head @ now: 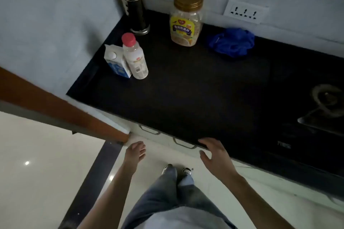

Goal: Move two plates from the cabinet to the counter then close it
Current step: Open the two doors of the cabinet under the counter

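Note:
A black counter (195, 95) fills the middle of the view. Under its front edge run white cabinet fronts with two metal handles, one on the left (149, 130) and one on the right (184, 144); both fronts look closed. My left hand (135, 152) hangs open below the left handle, holding nothing. Spread open beside the right handle, my right hand (214, 153) has its fingertips near the counter's front edge. No plates are visible.
On the counter stand a milk carton (115, 61), a red-capped bottle (135, 57), a gold-lidded jar (186, 18), a utensil holder (137, 15) and a blue cloth (231, 42). A gas burner (327, 102) is at right. A brown door edge (61, 106) juts in from the left.

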